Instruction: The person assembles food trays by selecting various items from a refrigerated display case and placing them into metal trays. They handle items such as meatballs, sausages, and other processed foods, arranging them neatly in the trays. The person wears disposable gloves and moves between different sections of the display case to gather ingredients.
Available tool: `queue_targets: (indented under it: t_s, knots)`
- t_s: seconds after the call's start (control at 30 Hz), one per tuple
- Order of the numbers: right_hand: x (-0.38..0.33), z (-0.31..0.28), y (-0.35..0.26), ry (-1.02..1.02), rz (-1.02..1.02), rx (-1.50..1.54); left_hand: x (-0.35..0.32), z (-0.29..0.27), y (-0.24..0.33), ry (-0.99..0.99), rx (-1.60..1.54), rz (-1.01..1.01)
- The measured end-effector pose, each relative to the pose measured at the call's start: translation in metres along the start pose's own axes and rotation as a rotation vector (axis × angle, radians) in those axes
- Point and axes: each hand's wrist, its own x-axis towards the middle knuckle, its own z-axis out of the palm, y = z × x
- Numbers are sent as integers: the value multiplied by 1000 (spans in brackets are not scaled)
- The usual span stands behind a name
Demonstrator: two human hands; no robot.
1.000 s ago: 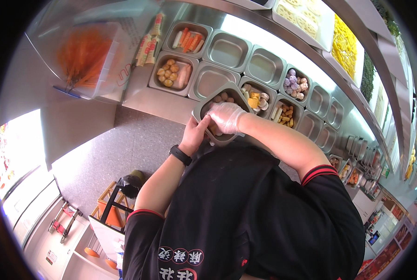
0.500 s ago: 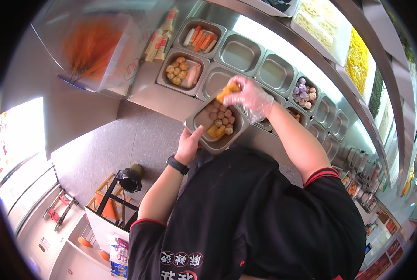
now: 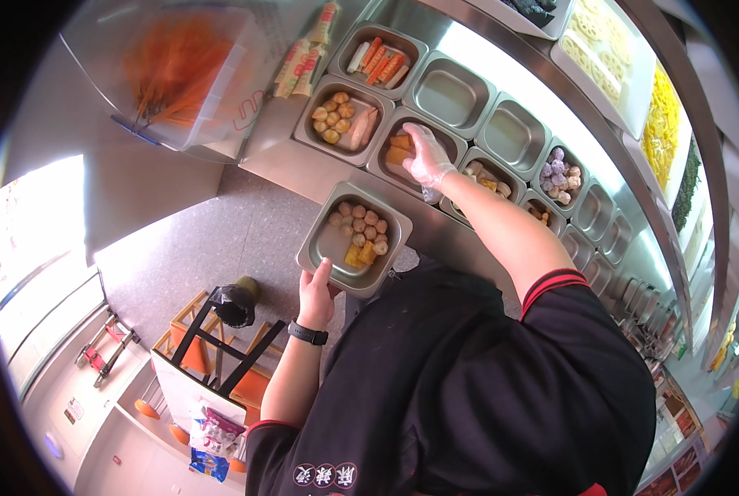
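Observation:
My left hand [image 3: 316, 296] grips the near edge of a metal pan [image 3: 314, 250] held out over the floor. Pale round meatballs [image 3: 358, 217] and a few yellow chunks [image 3: 359, 254] lie inside it. My right hand [image 3: 427, 157], in a clear plastic glove, is over a counter pan [image 3: 383, 172]. Its thumb and fingers are apart beside flat golden-tan pieces [image 3: 399, 149] in that pan; nothing shows held between them.
Left of that pan sits one with round yellowish balls [image 3: 333, 117] and pink pieces. Behind it are crab sticks [image 3: 378, 62]. Purple and pale balls [image 3: 560, 175] stand to the right. A clear bin of orange sticks [image 3: 179, 74] is at far left. A shelf edge [image 3: 567, 91] curves overhead.
My right hand has gone from above the held pan, with golden pieces in its fingers, into the counter pan, where such pieces now lie. My left hand has drawn the held pan nearer and leftward.

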Motion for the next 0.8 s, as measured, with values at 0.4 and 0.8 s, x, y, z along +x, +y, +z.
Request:
queue_targets:
  t_s: [0.4,0.8]
  knots:
    - [-47,-39,-95,283,-437,-4,14,10,16,-92,31,52]
    - [-95,23,-187,-652,-588,-856,26,33,28,-173,99,49]
